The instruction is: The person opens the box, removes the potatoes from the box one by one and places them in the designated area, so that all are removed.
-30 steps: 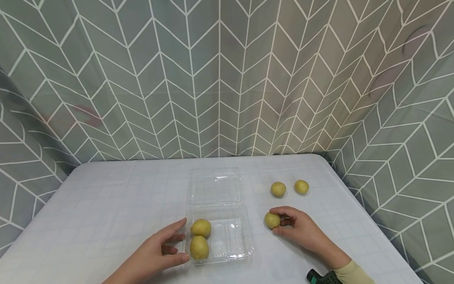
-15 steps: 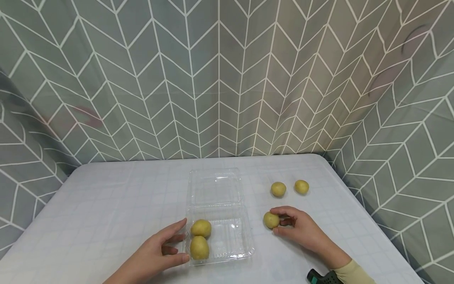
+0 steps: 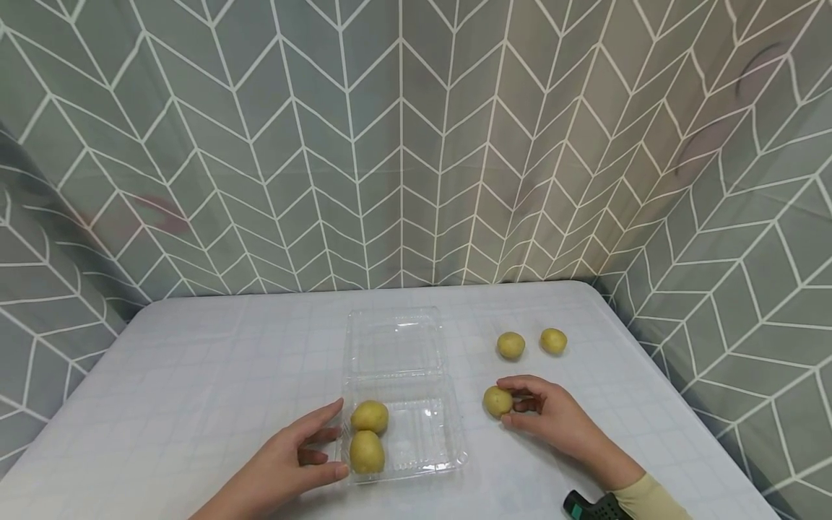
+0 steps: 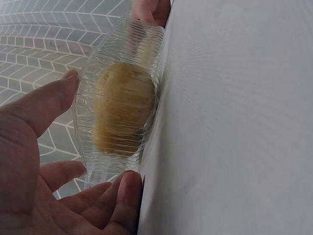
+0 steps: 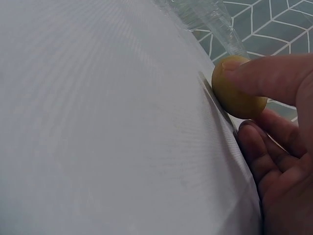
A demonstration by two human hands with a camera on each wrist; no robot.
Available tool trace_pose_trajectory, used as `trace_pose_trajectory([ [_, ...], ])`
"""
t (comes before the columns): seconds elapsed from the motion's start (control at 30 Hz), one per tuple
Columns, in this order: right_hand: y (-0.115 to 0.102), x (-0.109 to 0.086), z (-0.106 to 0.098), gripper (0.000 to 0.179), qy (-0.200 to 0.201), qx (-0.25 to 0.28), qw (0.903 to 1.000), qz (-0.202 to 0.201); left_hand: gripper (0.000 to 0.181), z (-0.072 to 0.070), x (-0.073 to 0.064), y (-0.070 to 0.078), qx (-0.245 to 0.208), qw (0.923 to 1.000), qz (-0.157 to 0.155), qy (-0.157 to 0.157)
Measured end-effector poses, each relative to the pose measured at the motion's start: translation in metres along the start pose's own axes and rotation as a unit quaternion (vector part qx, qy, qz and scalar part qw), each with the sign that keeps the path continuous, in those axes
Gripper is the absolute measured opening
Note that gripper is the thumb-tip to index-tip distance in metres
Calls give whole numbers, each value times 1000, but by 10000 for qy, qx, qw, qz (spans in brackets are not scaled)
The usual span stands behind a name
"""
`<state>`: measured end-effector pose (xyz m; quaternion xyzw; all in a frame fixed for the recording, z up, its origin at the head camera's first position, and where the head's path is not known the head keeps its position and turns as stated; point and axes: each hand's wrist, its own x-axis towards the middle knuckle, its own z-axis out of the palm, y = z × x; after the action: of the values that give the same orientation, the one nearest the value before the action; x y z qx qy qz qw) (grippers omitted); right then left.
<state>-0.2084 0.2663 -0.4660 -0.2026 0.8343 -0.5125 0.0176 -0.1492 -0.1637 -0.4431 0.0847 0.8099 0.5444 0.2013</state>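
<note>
Right grip [image 3: 549,419], lower right of the frame, pinches a yellow potato [image 3: 497,401] between thumb and fingers; left grip [image 3: 289,455], lower left, lies loosely spread at the left edge of the clear container [image 3: 422,437]. Good practice, presumably: steady that edge lightly, lowering the potato gently beside the two potatoes [image 3: 367,452] inside.

Pale yellow right sleeve [image 3: 650,500], plus a black, dotted wrist device [image 3: 603,508] with a green patch [image 3: 576,512]

No text, label, brand, number or sign is showing legibly on anything near the left fingers [image 3: 318,419], near the right fingers [image 3: 529,385], or farther beyond them.
</note>
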Motion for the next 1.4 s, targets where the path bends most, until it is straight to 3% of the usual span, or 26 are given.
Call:
trace_pose_trajectory([
  [0.5, -7, 2, -4, 46, 293, -17, 9978, -594, 88, 1, 0, -1, -42, 9999, -91, 38],
  [0.8, -21, 3, -10, 54, 220, -17, 9990, -401, 88, 1, -1, 1, -104, 9999, -82, 9],
  [1.13, -36, 9, -13, 51, 240, -305, 9980, -494, 89, 1, -1, 1, -27, 10000, -14, 3],
  [1.4, -47, 18, -8, 53, 123, -164, 9990, -405, 89, 1, 0, -1, -49, 10000, 6, -19],
])
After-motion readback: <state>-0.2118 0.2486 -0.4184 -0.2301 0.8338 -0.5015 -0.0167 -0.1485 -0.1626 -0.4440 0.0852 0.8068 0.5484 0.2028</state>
